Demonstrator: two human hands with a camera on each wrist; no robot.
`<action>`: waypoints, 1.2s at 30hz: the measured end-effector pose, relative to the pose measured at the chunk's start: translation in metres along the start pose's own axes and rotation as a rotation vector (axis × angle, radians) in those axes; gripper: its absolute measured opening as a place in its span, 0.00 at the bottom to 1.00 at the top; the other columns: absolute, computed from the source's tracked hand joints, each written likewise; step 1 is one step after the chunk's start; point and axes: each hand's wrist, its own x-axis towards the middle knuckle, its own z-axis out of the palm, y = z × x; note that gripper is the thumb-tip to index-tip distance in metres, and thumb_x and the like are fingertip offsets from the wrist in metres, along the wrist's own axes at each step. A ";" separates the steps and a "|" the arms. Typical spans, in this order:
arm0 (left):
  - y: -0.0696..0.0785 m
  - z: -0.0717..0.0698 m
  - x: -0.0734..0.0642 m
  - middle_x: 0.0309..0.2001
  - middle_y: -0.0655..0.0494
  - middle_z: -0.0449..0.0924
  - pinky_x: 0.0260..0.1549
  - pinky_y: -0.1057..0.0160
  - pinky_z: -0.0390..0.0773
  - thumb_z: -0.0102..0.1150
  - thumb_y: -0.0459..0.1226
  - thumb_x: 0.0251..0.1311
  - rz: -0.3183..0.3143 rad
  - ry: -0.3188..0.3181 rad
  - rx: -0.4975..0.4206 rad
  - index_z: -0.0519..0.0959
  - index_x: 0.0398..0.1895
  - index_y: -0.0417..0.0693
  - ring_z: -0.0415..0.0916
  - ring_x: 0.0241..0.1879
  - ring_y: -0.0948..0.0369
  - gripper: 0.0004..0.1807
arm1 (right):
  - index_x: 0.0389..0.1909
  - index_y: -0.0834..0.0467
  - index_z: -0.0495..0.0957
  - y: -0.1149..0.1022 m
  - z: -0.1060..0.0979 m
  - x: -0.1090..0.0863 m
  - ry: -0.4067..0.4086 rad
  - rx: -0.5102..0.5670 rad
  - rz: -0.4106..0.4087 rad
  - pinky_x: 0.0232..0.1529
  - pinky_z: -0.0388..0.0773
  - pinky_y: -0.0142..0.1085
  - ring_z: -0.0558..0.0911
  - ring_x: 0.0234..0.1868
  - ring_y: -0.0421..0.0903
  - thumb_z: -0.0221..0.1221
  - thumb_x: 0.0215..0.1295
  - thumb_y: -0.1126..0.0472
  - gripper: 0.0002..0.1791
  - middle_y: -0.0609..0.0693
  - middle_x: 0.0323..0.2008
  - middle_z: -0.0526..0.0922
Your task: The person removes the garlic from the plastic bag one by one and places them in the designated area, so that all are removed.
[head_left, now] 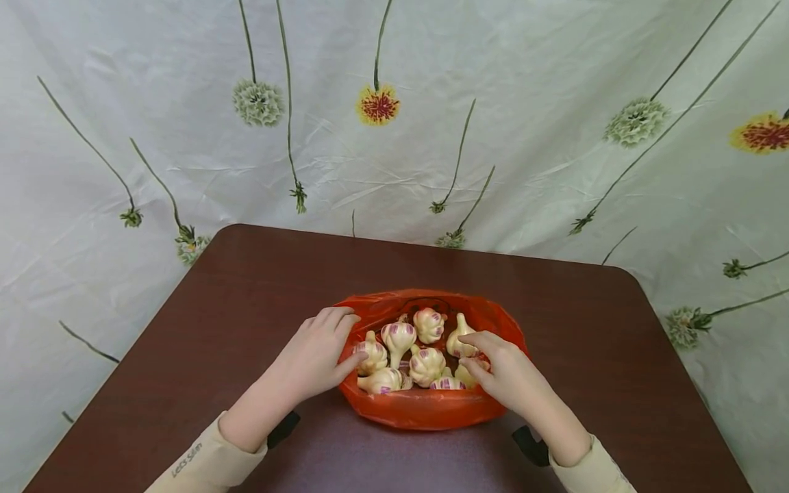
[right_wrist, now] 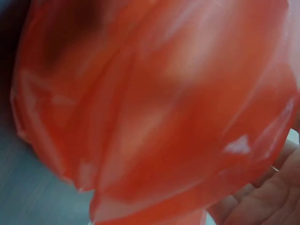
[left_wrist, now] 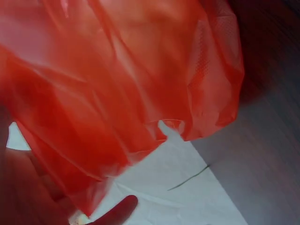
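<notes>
A red plastic bag (head_left: 425,411) lies with its mouth spread wide, several garlic bulbs (head_left: 427,365) with purple marks inside it. At the bag's left rim is my left hand (head_left: 317,349), its fingers loosely bent and its thumb reaching over the edge. My right hand (head_left: 508,370) reaches over the right rim, fingers extended close to a garlic bulb (head_left: 459,339); whether they touch it I cannot tell. Both wrist views are mostly filled by the bag's side (left_wrist: 117,93), with the right palm (right_wrist: 269,201) partly behind the plastic.
The bag stands on a dark brown table (head_left: 277,274) with rounded far corners. Behind and beside it hangs a pale cloth (head_left: 345,164) printed with flowers. Black straps (head_left: 530,445) are at both wrists.
</notes>
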 end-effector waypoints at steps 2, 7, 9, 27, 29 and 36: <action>0.001 0.001 0.000 0.55 0.40 0.76 0.51 0.45 0.78 0.70 0.49 0.55 -0.010 -0.010 0.016 0.76 0.53 0.35 0.73 0.56 0.45 0.31 | 0.53 0.59 0.80 0.002 -0.001 -0.001 -0.028 -0.031 0.030 0.43 0.83 0.42 0.83 0.40 0.47 0.68 0.59 0.60 0.20 0.53 0.50 0.84; 0.001 0.002 -0.001 0.54 0.36 0.75 0.52 0.46 0.79 0.73 0.47 0.50 -0.025 -0.014 0.026 0.74 0.52 0.31 0.71 0.55 0.42 0.34 | 0.61 0.59 0.76 0.007 -0.005 -0.003 -0.095 -0.097 0.114 0.50 0.81 0.49 0.81 0.50 0.52 0.72 0.54 0.57 0.32 0.55 0.57 0.79; 0.001 0.003 -0.001 0.55 0.35 0.74 0.52 0.47 0.79 0.74 0.48 0.48 -0.025 -0.020 0.024 0.74 0.53 0.31 0.70 0.55 0.42 0.36 | 0.64 0.59 0.73 0.010 -0.007 -0.004 -0.121 -0.117 0.134 0.53 0.80 0.53 0.79 0.56 0.55 0.74 0.52 0.55 0.37 0.57 0.60 0.76; 0.000 0.003 -0.007 0.63 0.31 0.67 0.58 0.47 0.76 0.85 0.52 0.25 -0.006 -0.093 -0.063 0.69 0.61 0.30 0.65 0.61 0.39 0.58 | 0.73 0.58 0.59 0.023 -0.022 -0.007 -0.269 -0.068 0.163 0.53 0.76 0.62 0.70 0.65 0.65 0.79 0.39 0.47 0.60 0.64 0.68 0.66; 0.001 0.003 -0.007 0.63 0.31 0.67 0.58 0.46 0.76 0.85 0.52 0.24 0.004 -0.086 -0.065 0.69 0.61 0.30 0.65 0.61 0.39 0.58 | 0.73 0.59 0.60 0.023 -0.023 -0.007 -0.281 -0.061 0.157 0.54 0.75 0.62 0.70 0.66 0.65 0.79 0.39 0.47 0.59 0.64 0.68 0.66; 0.002 0.004 -0.007 0.64 0.32 0.66 0.55 0.41 0.75 0.84 0.53 0.26 0.017 -0.088 -0.089 0.68 0.62 0.30 0.64 0.62 0.39 0.58 | 0.70 0.61 0.65 0.021 -0.023 -0.002 -0.275 -0.047 0.111 0.60 0.73 0.59 0.73 0.65 0.62 0.78 0.43 0.49 0.52 0.62 0.67 0.69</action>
